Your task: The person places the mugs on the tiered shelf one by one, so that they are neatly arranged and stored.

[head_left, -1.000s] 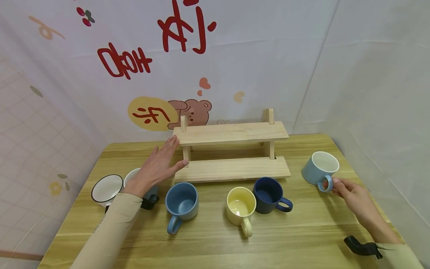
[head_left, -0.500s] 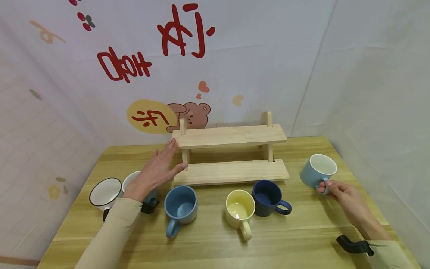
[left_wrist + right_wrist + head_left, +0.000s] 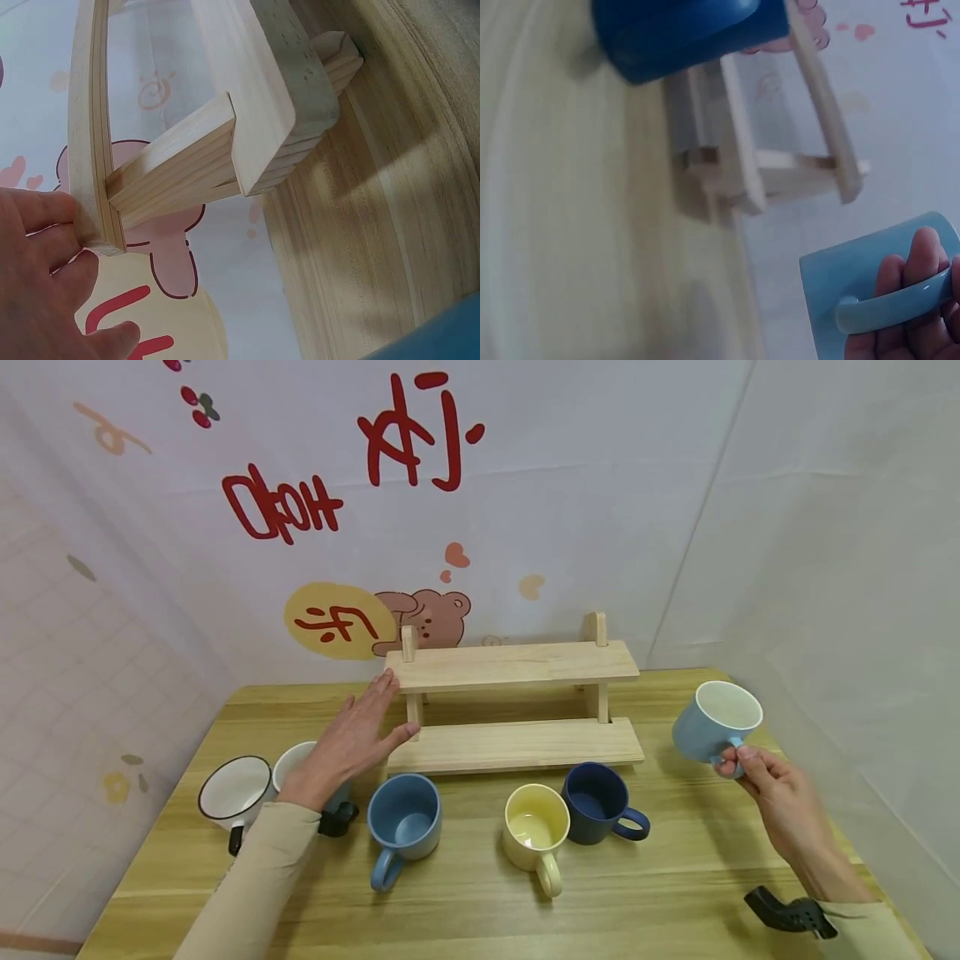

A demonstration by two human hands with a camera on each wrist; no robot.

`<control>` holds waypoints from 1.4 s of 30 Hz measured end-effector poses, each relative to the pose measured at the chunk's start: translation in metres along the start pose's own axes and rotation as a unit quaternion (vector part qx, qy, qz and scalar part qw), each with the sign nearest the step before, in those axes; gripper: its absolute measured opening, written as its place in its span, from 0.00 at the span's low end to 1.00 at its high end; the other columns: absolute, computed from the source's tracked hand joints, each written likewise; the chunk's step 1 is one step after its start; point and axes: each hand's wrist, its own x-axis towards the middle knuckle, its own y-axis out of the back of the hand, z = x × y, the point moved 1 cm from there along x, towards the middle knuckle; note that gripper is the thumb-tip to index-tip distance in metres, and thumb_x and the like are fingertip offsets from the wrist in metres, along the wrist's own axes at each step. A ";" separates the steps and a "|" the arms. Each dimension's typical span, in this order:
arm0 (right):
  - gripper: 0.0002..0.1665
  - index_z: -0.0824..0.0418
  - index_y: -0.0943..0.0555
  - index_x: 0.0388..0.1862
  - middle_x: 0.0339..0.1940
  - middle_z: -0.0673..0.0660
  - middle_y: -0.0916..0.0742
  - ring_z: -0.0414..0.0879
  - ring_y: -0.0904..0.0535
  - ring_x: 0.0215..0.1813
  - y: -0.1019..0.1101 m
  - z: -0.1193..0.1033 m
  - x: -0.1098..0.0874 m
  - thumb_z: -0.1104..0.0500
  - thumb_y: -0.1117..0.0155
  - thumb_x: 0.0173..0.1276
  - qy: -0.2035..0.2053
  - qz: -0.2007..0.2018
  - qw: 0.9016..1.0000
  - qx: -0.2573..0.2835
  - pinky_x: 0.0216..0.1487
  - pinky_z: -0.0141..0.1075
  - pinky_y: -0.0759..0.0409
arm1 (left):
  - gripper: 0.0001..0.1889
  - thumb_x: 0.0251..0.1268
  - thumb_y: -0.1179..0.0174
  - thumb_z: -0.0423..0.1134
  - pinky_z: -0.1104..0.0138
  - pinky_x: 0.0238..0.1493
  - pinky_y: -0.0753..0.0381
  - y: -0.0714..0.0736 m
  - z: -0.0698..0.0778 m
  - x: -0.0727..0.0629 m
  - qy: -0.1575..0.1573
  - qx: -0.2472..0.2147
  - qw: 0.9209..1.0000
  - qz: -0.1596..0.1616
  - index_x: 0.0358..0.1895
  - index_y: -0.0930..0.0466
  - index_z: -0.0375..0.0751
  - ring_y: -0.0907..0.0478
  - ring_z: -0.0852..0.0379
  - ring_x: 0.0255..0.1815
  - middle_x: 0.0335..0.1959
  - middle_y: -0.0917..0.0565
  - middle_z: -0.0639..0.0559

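A light blue mug (image 3: 701, 733) with a white inside is held by its handle in my right hand (image 3: 787, 806), above the table's right side. In the right wrist view, fingers (image 3: 924, 251) are hooked through the handle of that mug (image 3: 855, 270). My left hand (image 3: 348, 739) reaches to the left end of a two-tier wooden shelf (image 3: 517, 664). Its fingertips touch the upper board's end, and in the left wrist view the fingers (image 3: 56, 244) lie against that board (image 3: 90, 150) without wrapping it.
In front of the shelf stand a blue mug (image 3: 427, 835), a yellow mug (image 3: 525, 847) and a navy mug (image 3: 588, 827). At left are a white black-rimmed mug (image 3: 228, 793) and another mug (image 3: 288, 760), partly behind the left arm. A printed curtain (image 3: 600, 510) hangs behind.
My right hand has closed further around the light blue mug's handle and raised the mug off the table. My left hand has stayed at the shelf's end.
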 end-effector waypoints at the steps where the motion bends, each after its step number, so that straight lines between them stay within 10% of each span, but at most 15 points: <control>1: 0.18 0.74 0.17 0.42 0.40 0.52 0.12 0.40 0.15 0.50 -0.005 -0.005 0.001 0.64 0.51 0.84 0.005 0.001 1.000 -0.004 0.57 0.24 0.22 | 0.49 0.76 0.52 0.69 0.38 0.80 0.59 0.000 0.000 0.000 0.000 -0.001 1.000 0.001 0.84 0.53 0.35 0.59 0.44 0.86 0.86 0.56 0.43; 20: 0.15 0.73 0.17 0.43 0.38 0.53 0.13 0.44 0.15 0.48 -0.084 -0.057 0.042 0.64 0.49 0.83 0.043 -0.031 0.998 0.026 0.59 0.29 0.20 | 0.50 0.74 0.51 0.70 0.40 0.81 0.60 -0.001 0.001 -0.002 0.005 -0.004 1.000 0.006 0.84 0.52 0.35 0.58 0.44 0.86 0.86 0.56 0.43; 42: 0.17 0.70 0.18 0.47 0.36 0.51 0.12 0.41 0.17 0.47 -0.140 -0.051 0.099 0.55 0.42 0.81 -0.021 -0.051 0.998 0.001 0.59 0.27 0.21 | 0.50 0.74 0.51 0.70 0.40 0.81 0.59 0.000 0.005 -0.002 0.009 -0.008 1.000 0.006 0.83 0.51 0.35 0.58 0.44 0.86 0.86 0.55 0.43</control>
